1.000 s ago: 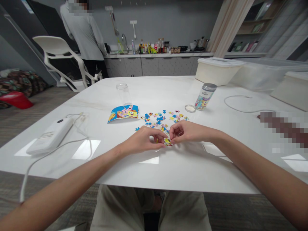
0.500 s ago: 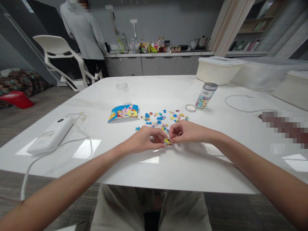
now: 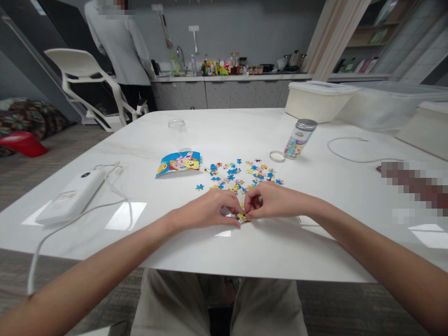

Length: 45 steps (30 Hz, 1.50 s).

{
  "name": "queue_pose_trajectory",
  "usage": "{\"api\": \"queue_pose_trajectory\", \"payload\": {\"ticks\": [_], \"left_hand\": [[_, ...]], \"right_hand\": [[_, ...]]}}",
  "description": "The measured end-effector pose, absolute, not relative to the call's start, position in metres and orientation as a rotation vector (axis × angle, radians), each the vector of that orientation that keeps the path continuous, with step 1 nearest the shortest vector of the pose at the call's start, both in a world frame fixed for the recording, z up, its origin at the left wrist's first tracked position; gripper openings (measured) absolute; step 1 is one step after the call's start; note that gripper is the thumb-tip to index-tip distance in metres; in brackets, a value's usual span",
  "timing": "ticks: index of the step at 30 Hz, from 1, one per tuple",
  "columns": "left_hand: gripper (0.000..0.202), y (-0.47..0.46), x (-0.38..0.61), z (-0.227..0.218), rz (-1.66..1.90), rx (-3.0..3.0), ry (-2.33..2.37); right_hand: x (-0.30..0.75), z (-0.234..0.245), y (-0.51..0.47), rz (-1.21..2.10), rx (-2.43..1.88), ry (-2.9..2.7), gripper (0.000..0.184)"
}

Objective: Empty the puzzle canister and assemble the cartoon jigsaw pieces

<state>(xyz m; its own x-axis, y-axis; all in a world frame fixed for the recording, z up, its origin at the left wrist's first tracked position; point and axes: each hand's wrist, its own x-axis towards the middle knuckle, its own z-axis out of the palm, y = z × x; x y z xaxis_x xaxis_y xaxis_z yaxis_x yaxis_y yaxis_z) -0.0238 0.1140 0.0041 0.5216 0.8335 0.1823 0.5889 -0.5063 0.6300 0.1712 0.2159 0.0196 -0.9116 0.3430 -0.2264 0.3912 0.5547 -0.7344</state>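
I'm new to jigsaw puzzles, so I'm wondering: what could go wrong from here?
The small cluster of jigsaw pieces pinched between the left hand and right hand could slip or come apart. The loose pieces lie just beyond the hands, so a knuckle might nudge them out of place.
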Motion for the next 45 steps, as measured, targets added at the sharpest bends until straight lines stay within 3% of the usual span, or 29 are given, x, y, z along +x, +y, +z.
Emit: {"api": "queue_pose_trajectory", "payload": {"ticks": [27, 32, 36, 45], "left_hand": [[0.025, 0.107, -0.036, 0.017, 0.455, 2.629, 0.875], [0.014, 0.109, -0.044, 0.019, 0.585, 2.662, 0.979], [0.012, 0.109, -0.04, 0.018, 0.476, 2.657, 0.974], [0.027, 0.108, -0.033, 0.011, 0.471, 2.606, 0.883]], "right_hand": [[0.179, 0.021, 0.229, -1.011, 0.367, 2.915, 0.016], [0.177, 0.021, 0.229, -0.93, 0.25, 2.951, 0.02], [0.178, 0.023, 0.229, -0.891, 0.22, 2.938, 0.021], [0.187, 0.034, 0.237, -1.107, 0.351, 2.721, 0.014]]}}
